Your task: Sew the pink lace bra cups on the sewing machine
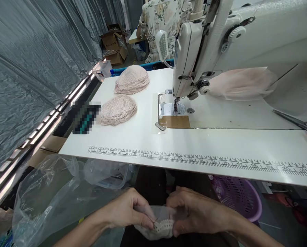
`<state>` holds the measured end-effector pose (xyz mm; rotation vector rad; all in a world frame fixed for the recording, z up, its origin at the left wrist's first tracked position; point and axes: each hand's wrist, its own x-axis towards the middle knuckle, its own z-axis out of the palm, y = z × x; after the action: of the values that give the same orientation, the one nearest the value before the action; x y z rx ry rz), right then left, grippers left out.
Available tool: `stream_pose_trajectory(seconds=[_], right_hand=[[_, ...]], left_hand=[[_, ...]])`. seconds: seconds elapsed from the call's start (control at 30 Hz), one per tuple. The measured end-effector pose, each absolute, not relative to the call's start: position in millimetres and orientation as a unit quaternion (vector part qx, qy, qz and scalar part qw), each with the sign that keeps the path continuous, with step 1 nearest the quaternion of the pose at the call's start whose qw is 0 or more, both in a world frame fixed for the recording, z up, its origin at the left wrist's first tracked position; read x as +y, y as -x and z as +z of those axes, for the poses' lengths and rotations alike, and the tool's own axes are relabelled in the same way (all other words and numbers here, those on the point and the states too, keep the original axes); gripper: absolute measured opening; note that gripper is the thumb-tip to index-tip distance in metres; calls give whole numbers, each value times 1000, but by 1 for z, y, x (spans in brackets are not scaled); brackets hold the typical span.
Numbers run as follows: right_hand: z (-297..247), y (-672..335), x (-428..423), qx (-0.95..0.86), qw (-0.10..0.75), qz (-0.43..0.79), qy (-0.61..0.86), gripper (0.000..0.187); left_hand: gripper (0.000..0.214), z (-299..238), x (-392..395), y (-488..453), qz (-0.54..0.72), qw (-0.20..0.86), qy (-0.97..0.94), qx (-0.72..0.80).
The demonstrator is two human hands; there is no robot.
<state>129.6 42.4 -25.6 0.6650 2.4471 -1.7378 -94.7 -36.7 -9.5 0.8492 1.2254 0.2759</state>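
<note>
Below the table's front edge, my left hand (129,210) and my right hand (194,212) pinch a small pale lace fabric piece (160,228) between them, fingers closed on its scalloped edge. On the white sewing table (133,135) above lie two stacks of pink lace pieces, one near (118,109) and one farther back (132,79). The white sewing machine (220,44) stands at the right, its needle (175,106) over the metal plate. Pale pink sheer fabric (242,83) lies behind the machine arm.
A clear plastic bag (63,195) hangs at my left knee. A purple plastic basket (236,197) sits under the table at right. Scissors (295,120) lie at the far right. A printed ruler (194,159) runs along the table front. A person in floral clothing (163,20) sits beyond, near cardboard boxes (113,46).
</note>
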Motion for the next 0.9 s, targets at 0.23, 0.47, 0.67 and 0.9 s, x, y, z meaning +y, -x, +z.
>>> stream_pose_trajectory(seconds=[0.23,0.47,0.67,0.9], right_hand=[[-44,-135,45,695,35,-697,-175,26],[-50,-135,45,661,30,-734,-151,34],[-43,-134,42,692,-17,-707,-143,27],[-43,-129,39,715,-56,-678,-164,34]], left_hand=[[23,-14,-41,99,133,722,-435,522],[29,-13,-38,88,110,738,-412,523],[29,-10,-37,85,98,722,-420,540],[27,-14,-37,80,89,700,-427,565]])
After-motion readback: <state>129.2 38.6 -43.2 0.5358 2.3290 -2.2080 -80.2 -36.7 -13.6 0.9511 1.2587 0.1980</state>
